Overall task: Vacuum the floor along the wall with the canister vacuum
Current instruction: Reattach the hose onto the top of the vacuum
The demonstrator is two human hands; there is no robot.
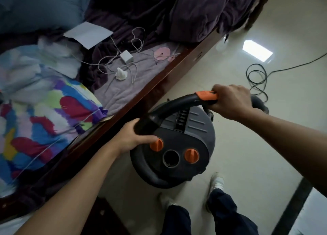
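Both my hands are closed around one curved black tube that arches over the canister vacuum. My left hand grips its thick lower end, and my right hand grips the upper part just past a single orange collar. The vacuum stands on the pale floor, just beside the dark wooden side rail of the bed and right in front of my two shoes. On its black top I count two orange knobs, with one round open port between them; my left fingers touch the nearer knob. One black cord lies on the floor beyond my right hand, looped into a loose coil. On the bed I see one white charger block among tangled white cables, one sheet of paper, one pink disc and one quilt with bright patches.
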